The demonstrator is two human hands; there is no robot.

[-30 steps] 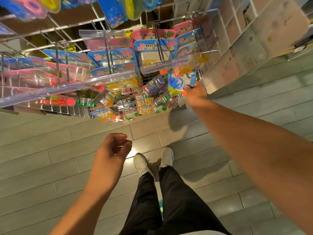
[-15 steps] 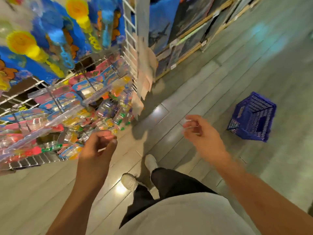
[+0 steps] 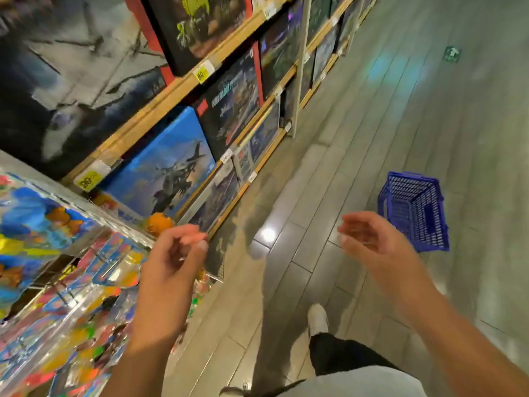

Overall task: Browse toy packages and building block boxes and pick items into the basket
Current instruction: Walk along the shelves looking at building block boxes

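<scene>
Being held loosely curled and empty, left hand (image 3: 169, 270) and right hand (image 3: 372, 247); blue basket (image 3: 415, 210) is being left at two o'clock.

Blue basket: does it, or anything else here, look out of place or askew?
The blue basket sits unattended on the floor mid-aisle, apparently tipped, its opening facing the camera. Both hands hold nothing.

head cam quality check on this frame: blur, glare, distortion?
Head view: motion blur smears the upper-left box art and the hanging toy packages; a ceiling-light glare spot sits on the floor tile; wide-angle distortion tilts the shelves; both hands are slightly soft, the basket reasonably sharp.
</scene>
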